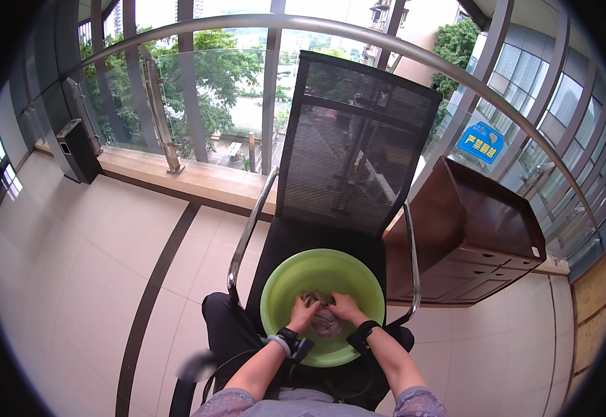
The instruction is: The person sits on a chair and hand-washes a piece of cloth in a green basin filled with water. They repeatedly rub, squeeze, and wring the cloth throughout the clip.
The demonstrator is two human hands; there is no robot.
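Observation:
A round green plastic basin (282, 284) rests on the black seat (303, 234) of a mesh-backed armchair in front of me. Inside it lies a bunched greyish-brown cloth (326, 322), which looks wet. My left hand (303, 313) grips the cloth from the left side, its thumb on top. From the right, my right hand (345, 306) has its fingers closed on the same cloth. Both hands are close together over the middle of the basin. Dark bands with small devices circle both wrists. What the fingertips do beneath the folds is hidden.
Chrome armrests (250, 234) flank the basin. A dark red wooden cabinet (438, 250) stands to the right. Beyond the chair back (349, 151) runs a glass balustrade with a metal handrail (282, 22). A black bin (78, 151) stands far left on the tiled floor (89, 271).

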